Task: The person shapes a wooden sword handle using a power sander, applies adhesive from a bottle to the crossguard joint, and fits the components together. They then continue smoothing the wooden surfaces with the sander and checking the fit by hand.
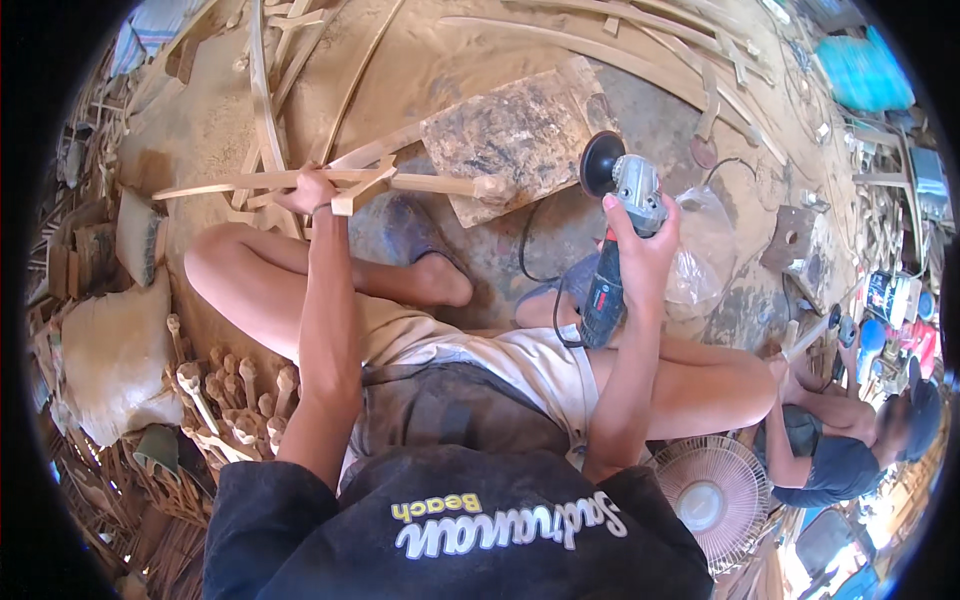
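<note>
My left hand (312,190) is closed around a pale wooden sword (425,183), gripping it beside its slanting crosspiece. The tapered end points left, and the knobbed end lies over a worn wooden board (510,130). In my right hand (645,235) is an angle grinder (605,295), held upright above my right leg with the fingers wrapped round its metal head. A round dark disc (601,163) sits at the top of the grinder, facing left, apart from the wood. I cannot tell whether the disc is spinning.
Long wooden strips (600,45) lie across the dusty floor ahead. Knob-ended wooden pieces (240,395) crowd my left side. A round fan (705,500) stands at lower right, near another person (835,460) at work. A clear plastic bag (700,245) lies right of the grinder.
</note>
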`<action>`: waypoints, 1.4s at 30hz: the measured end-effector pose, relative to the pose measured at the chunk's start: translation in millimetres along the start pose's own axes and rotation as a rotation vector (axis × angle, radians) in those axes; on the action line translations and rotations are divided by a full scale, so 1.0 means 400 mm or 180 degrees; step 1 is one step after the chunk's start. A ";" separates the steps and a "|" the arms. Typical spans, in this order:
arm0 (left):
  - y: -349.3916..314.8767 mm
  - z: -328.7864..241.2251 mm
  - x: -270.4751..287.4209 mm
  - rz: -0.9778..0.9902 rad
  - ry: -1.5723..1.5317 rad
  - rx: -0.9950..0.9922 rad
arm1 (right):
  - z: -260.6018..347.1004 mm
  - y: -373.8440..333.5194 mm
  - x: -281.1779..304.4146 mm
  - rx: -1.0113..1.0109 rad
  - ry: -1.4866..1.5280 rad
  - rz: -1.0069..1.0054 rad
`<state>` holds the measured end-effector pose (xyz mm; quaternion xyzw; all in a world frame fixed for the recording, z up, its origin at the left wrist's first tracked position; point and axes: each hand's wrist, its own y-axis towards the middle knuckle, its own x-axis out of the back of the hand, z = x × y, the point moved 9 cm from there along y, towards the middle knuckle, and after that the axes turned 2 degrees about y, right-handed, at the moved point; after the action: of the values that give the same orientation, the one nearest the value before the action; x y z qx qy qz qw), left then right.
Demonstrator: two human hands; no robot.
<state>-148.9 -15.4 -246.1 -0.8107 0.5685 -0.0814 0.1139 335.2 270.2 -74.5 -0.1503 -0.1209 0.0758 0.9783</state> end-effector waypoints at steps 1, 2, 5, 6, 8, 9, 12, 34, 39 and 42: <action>-0.001 -0.056 0.008 -0.0112 -0.0078 -0.0311 | -0.002 0.002 -0.010 0.0039 -0.0018 0.0011; -0.006 -0.106 0.013 -0.0216 -0.0150 -0.0612 | -0.002 0.003 -0.020 0.0112 0.0005 0.0043; -0.126 -0.284 -0.029 -0.0656 0.0386 -0.1556 | -0.017 0.009 -0.023 0.0457 -0.0309 0.0032; -0.158 -0.325 -0.054 -0.0487 0.0151 -0.1698 | -0.022 0.012 -0.025 0.0671 -0.0614 0.0021; -0.220 -0.403 -0.103 -0.0144 -0.0349 -0.1979 | -0.003 0.003 -0.040 0.0983 -0.0996 0.0029; -0.263 -0.438 -0.127 0.0066 -0.0525 -0.2058 | 0.015 -0.015 -0.061 0.1054 -0.1090 0.0047; -0.341 -0.517 -0.182 0.0576 -0.0859 -0.2382 | 0.018 -0.045 -0.108 0.0827 -0.1268 0.0261; -0.607 -0.603 -0.326 0.1517 -0.0725 -0.3544 | -0.066 -0.030 -0.166 0.0305 -0.1759 0.0633; -0.588 -0.602 -0.342 0.1488 -0.0609 -0.3615 | -0.068 -0.028 -0.149 0.0209 -0.1861 0.0485; -0.601 -0.600 -0.357 0.1289 -0.0380 -0.3743 | -0.064 -0.034 -0.132 0.0127 -0.1828 0.0376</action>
<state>-43.1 175.7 50.7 -0.6170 0.6532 0.3139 -0.3067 292.6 240.4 -105.2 -0.1102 -0.3824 0.1745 0.9007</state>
